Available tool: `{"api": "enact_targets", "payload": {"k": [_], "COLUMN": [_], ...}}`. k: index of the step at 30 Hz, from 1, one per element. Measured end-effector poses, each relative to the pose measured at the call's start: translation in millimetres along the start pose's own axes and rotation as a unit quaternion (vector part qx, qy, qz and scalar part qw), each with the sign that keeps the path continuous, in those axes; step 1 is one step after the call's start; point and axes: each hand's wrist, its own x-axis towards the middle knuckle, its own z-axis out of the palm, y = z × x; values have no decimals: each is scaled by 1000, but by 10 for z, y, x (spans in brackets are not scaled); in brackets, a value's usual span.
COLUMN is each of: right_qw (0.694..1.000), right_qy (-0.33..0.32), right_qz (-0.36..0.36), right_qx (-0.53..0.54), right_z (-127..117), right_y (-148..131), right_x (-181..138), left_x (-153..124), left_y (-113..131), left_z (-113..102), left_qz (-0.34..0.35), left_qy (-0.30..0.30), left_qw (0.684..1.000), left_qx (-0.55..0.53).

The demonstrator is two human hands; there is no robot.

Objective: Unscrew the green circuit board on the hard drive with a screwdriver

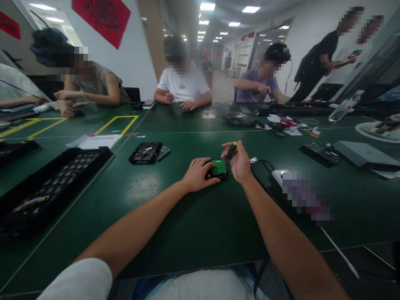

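A hard drive (219,167) with a green circuit board on its upper face lies flat on the green table in front of me. My left hand (198,175) grips its left side, the thumb along the near edge and the fingers over the far edge. In my right hand (240,164) is a screwdriver (232,151) with a dark green and yellow handle, held just above and right of the drive. The screwdriver's shaft and tip cannot be made out. Farther left sit a black drive casing (145,153) and a loose circuit board (164,153).
A long black tray (59,183) stands at the left. On the right are a phone-like device (301,191) with a cable, another drive (321,153), a grey box (365,154) and a water bottle (346,106). Several people sit across the table, with cables and tools before them.
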Motion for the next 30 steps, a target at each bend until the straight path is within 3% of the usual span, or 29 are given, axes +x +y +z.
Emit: {"api": "enact_targets", "payload": {"k": [20, 30], "right_qw": [1000, 1000], "right_qy": [7, -21], "right_qz": [-2, -7], "right_qx": [-29, 5], "right_z": [-41, 22], "right_y": [31, -10], "right_x": [11, -33], "left_x": [-6, -2], "left_y": [-18, -22], "left_z": [7, 22], "left_qz": [2, 3], "left_qy": [-1, 2], "left_qw": [1000, 1000], "left_qx": [2, 9]}}
